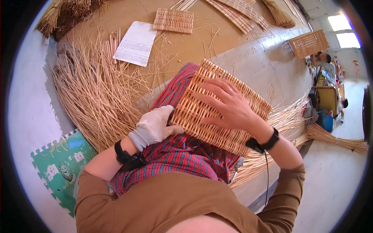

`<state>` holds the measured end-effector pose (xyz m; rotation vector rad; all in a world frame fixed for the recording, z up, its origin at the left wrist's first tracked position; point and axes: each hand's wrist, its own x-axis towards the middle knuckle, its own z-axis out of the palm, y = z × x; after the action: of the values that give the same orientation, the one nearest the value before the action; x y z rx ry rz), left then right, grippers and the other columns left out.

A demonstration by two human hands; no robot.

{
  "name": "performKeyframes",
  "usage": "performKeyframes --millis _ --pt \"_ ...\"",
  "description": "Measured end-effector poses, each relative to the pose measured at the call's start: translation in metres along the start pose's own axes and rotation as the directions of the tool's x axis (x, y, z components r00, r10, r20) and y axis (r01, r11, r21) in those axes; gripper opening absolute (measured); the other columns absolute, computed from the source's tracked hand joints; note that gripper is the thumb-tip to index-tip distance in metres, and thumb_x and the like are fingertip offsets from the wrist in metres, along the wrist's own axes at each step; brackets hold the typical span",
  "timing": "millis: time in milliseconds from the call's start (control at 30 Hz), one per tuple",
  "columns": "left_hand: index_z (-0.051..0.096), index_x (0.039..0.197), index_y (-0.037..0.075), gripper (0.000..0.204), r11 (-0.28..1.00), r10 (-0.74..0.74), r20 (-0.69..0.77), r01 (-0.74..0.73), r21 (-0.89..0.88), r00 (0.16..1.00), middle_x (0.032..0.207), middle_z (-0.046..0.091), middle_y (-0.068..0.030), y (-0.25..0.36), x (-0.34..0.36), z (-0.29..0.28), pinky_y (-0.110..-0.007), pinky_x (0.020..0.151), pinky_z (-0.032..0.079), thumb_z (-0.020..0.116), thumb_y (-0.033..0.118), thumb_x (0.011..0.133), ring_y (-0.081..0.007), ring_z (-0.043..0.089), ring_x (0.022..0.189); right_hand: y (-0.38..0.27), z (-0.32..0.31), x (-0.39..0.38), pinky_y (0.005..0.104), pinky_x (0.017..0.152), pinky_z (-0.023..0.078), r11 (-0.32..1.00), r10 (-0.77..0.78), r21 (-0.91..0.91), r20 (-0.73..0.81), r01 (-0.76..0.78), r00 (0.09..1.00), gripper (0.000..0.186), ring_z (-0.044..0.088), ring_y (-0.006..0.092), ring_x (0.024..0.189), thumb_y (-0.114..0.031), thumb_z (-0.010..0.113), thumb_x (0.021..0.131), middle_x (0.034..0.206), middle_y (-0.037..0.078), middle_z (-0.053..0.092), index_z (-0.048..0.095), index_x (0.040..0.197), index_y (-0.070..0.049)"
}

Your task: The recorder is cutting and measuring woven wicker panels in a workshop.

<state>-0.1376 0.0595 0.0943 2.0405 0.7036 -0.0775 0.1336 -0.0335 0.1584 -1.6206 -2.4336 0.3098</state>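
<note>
A flat woven wicker panel (187, 110), light brown with close rows of rods, lies tilted across my lap. Under it spreads a red and blue striped cloth (171, 157). My left hand (153, 125), in a pale work glove, grips the panel's near left edge; its thumb rests on the top face and the other fingers are partly hidden. Bare and spread flat, my right hand (229, 103) lies over the middle of the weave with its fingers apart. Both wrists wear black straps, and a dark cable hangs from the right one.
Loose wicker rods (99, 91) heap at my left, above a green foam mat (64, 169). Ahead lie a written sheet (135, 43) and a smaller woven panel (173, 20). More rods (285, 124) and a tied bundle (336, 140) are at right. People sit far right.
</note>
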Motion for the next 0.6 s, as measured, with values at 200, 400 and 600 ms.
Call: performKeyframes --millis 200,400,600 --pt "0.061 0.11 0.0 0.068 0.967 0.15 -0.084 -0.129 0.219 0.985 0.096 0.068 -0.0209 -0.008 0.005 0.019 -0.049 0.085 0.054 0.085 0.055 0.079 -0.0421 0.068 0.094 0.01 0.068 0.024 0.0535 0.13 0.017 1.0 0.003 0.03 0.009 -0.003 1.0 0.077 0.031 0.0361 0.156 -0.075 0.061 0.089 0.158 0.018 0.048 0.061 0.145 -0.022" --pt "0.061 0.105 0.001 0.066 0.921 0.175 -0.047 -0.147 0.36 0.983 0.092 0.068 -0.0197 -0.01 0.011 0.013 -0.05 0.082 0.053 0.083 0.057 0.079 -0.0406 0.069 0.091 0.014 0.073 0.034 0.0564 0.129 0.015 1.0 -0.01 0.008 0.059 0.009 0.998 0.064 0.035 0.0353 0.153 -0.075 0.06 0.09 0.147 0.016 0.055 0.07 0.124 -0.021" --pt "0.062 0.103 0.001 0.066 0.898 0.169 -0.002 -0.153 0.412 0.986 0.096 0.069 -0.0205 -0.006 0.02 0.008 -0.051 0.085 0.053 0.082 0.059 0.079 -0.041 0.07 0.092 0.018 0.075 0.031 0.0565 0.129 0.017 0.998 -0.027 -0.063 0.029 0.029 0.999 0.064 0.039 0.0348 0.15 -0.074 0.062 0.09 0.142 0.015 0.057 0.07 0.124 -0.021"
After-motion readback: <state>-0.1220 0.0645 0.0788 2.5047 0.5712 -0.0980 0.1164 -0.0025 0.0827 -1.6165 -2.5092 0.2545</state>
